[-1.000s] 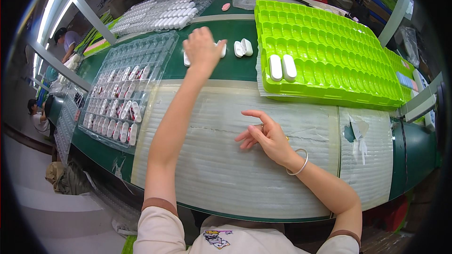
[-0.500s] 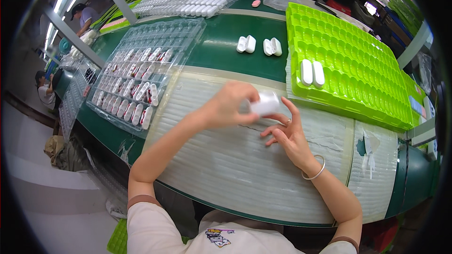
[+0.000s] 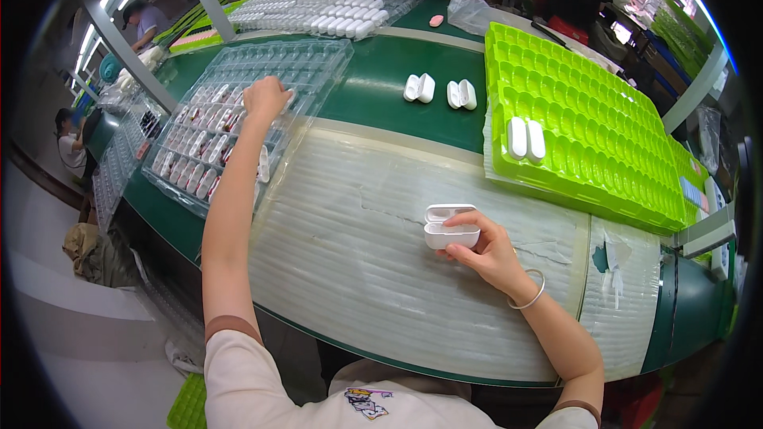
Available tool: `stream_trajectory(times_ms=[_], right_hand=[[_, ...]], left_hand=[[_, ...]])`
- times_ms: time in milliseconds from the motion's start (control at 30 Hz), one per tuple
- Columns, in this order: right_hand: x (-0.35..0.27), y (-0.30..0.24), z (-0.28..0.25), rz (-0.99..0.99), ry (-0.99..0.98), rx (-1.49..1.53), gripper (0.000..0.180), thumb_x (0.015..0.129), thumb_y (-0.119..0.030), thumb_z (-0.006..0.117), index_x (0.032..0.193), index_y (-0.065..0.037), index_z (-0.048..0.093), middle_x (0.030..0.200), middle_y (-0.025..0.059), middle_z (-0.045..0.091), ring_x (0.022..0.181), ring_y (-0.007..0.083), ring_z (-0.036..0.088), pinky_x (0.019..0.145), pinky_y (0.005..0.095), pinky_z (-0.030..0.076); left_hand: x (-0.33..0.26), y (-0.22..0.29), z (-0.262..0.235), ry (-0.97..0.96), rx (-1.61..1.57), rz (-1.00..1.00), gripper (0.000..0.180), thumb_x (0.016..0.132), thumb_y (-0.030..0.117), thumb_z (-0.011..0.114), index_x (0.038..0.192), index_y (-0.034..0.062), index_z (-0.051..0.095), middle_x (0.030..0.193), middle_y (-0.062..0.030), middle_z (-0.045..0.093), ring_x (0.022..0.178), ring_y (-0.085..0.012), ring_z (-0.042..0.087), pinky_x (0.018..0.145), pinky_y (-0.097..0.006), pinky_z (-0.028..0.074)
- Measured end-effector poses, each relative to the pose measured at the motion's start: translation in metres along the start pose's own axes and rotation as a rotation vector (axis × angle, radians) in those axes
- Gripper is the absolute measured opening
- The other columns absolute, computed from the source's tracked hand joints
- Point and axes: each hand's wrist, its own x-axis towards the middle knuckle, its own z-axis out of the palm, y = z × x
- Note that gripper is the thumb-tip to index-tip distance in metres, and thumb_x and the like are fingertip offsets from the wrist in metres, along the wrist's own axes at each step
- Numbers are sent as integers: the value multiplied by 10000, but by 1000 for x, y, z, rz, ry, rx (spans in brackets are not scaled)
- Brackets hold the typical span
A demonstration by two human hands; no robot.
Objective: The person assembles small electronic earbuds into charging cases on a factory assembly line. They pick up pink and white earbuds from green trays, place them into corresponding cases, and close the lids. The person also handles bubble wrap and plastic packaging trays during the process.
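Observation:
My right hand (image 3: 494,258) holds a white earbud charging case (image 3: 450,237) with its lid up, above the padded mat. The thumb is on the near side and a finger reaches into the opening. My left hand (image 3: 266,100) is stretched out to the clear plastic tray (image 3: 306,63) at the left. Its fingers are bent down and bunched over the tray's right part, and their tips are mostly hidden. White oval parts (image 3: 196,177), several with red bits, lie in rows in that tray.
Two white cases (image 3: 419,88) (image 3: 461,94) stand with lids up on the green table. A bright green tray (image 3: 592,131) at the right holds two shut white cases (image 3: 517,138) (image 3: 535,142). Across the table a person handles a white piece behind another full clear tray (image 3: 350,16).
My left hand has left the white case and moved up and left to the clear tray. The right hand has taken the case, which now shows its open side.

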Motion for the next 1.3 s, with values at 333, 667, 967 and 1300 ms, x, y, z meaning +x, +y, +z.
stream_trajectory(times_ms=[333,667,967,1300], right_hand=[[-1,-1,-2,6,5,-10,293,801,-37,654,1081,-17,569,1081,73,602,857,137,628,708,239,521],[-2,7,0,-127,85,-140,435,797,-137,671,1203,-62,534,1021,97,649,754,176,666,666,270,512],[-2,-2,1,24,133,-201,397,790,-145,681,1155,-49,556,782,96,674,680,184,669,645,289,513],[-8,-8,4,-87,80,-420,606,738,-79,698,1285,-133,443,1015,110,641,703,274,641,623,330,515]], left_hand=[[21,-28,14,-70,-470,-141,330,790,335,656,945,43,674,885,-87,684,865,-221,654,717,-343,487],[-153,119,-41,-1008,-1874,-51,283,949,248,471,1111,28,545,992,-61,626,832,-136,612,615,-232,495],[-246,171,-48,-337,-1239,421,126,868,112,601,935,18,552,876,-67,643,751,-141,593,628,-255,474],[-253,151,-49,-249,-1426,446,277,740,12,711,988,37,590,969,-106,631,840,-188,611,723,-267,488]])
